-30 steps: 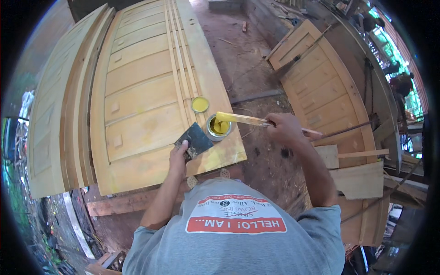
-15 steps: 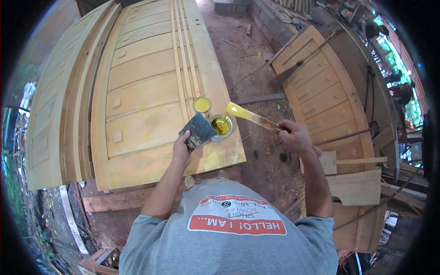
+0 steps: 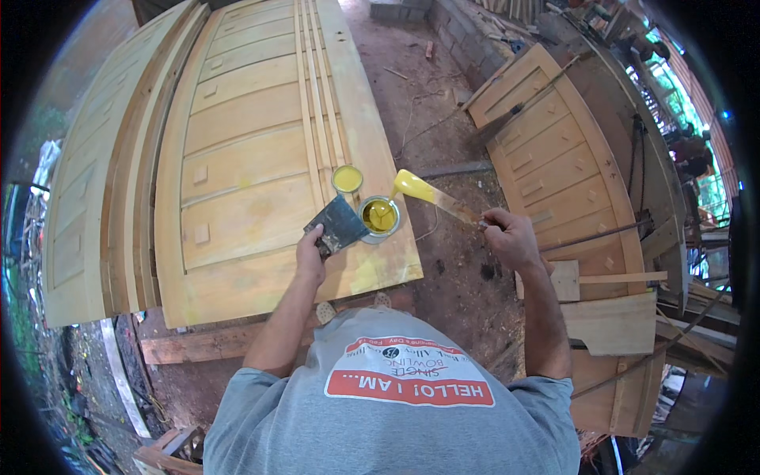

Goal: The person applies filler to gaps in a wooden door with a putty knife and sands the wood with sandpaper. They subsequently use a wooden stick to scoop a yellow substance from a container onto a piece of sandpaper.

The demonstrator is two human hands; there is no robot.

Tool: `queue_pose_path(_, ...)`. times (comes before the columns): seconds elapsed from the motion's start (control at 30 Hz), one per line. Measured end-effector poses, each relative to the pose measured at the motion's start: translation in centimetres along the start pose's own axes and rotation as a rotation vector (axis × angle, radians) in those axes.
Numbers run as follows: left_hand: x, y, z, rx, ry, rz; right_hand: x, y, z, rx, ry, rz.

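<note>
My left hand (image 3: 310, 255) is closed on a dark, flat, square-edged scraper blade (image 3: 338, 226), its far corner by the rim of an open can of yellow paste (image 3: 380, 217). In my right hand (image 3: 509, 237) is a long flat putty knife (image 3: 447, 206), held by its handle end. A thick yellow coat covers the knife's far end, which hangs over the can's right edge with a strand dripping toward it. Beside the can lies its round lid (image 3: 347, 179), yellow inside. Can and lid rest on a pale wooden panelled door (image 3: 249, 162).
Thin wooden strips (image 3: 317, 103) lie lengthwise on the door. More doors lean at the left (image 3: 87, 182). Another panelled door (image 3: 566, 150) stands to the right, with a handsaw (image 3: 500, 123) nearby. Planks and scrap wood (image 3: 609, 317) sit at the lower right.
The yellow-coated knife end has lifted and turned slightly, with a thin strand now running toward the can. The scraper has shifted slightly left.
</note>
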State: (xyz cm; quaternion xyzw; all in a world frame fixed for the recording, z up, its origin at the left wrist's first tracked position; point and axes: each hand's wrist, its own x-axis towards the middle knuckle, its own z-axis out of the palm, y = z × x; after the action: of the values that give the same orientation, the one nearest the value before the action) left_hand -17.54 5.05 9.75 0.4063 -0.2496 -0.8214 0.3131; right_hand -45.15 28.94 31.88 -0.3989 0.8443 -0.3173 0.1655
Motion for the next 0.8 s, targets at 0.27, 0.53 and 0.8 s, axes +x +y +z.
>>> queue_pose_path(0.27,-0.1,-0.1,1.5,-0.002,-0.034,-0.041,0.3,0.2,-0.4,0.070,-0.017,0.101)
queue_pose_path(0.53,1.1,-1.0,3.2,0.053,-0.125,-0.103,0.4,-0.2,-0.9,0.127,-0.033,0.084)
queue_pose_path(0.8,-1.9,0.6,7.4,-0.182,-0.312,-0.139,-0.1,-0.5,0.6,0.085,-0.106,0.016)
